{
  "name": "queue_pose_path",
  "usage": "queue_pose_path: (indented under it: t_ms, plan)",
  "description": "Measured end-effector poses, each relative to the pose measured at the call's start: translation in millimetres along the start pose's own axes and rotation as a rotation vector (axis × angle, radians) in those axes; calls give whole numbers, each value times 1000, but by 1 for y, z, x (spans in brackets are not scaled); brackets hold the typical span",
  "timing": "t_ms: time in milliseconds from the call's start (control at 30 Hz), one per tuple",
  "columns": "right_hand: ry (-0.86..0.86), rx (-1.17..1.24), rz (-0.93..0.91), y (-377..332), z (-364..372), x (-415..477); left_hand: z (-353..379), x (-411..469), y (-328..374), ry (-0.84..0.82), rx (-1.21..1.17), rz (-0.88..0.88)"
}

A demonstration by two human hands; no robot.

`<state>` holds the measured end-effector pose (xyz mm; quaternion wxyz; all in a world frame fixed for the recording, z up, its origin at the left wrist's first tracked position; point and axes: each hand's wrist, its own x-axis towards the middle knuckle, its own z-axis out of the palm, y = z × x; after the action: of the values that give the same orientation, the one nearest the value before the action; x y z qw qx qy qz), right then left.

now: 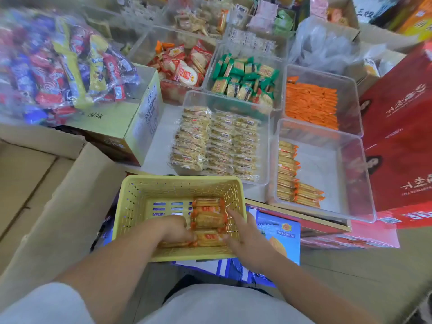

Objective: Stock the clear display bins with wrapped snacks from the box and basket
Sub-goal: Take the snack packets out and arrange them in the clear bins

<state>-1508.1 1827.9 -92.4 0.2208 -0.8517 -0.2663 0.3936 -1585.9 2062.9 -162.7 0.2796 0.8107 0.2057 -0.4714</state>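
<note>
Basically both hands are down in the yellow basket, working on the last orange-ended snack packs there. Left hand has fingers curled over and round the packs at the near wall, so it grips them. Right hand has fingers fairly straight, laid against the right ends of the stack, pressing it toward the left hand; it does not look wrapped round anything. The packs sit in the right half of the basket, and bare slotted floor shows on the left.

Ahead and to the right is the near right bin. It holds one column of the same packs along its left wall, plus a couple lying crosswise at the near end. Most of its floor is bare, so I'd say this is the bin being filled and it is early.

The bin of pale crackers straight ahead looks full in neat rows, and so does the orange packet bin. The green packet bin and the red-and-white cracker bin are well filled but loose.

To the left is an open cardboard box, contents not visible. Remaining work, I judge: empty the basket into the near right bin, then refill from the box.
</note>
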Motion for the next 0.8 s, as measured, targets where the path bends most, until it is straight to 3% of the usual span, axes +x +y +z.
queue_pose_path:
  t_ms: [300,467,600,800]
  plan:
    - [38,109,90,-2,4,0,13,15,14,-132,-417,114]
    - [68,142,111,3,9,3,31,22,29,39,-586,188]
    - [107,144,104,5,11,5,35,29,33,102,-760,113]
    - [135,121,111,4,13,9,22,36,34,-34,-987,85]
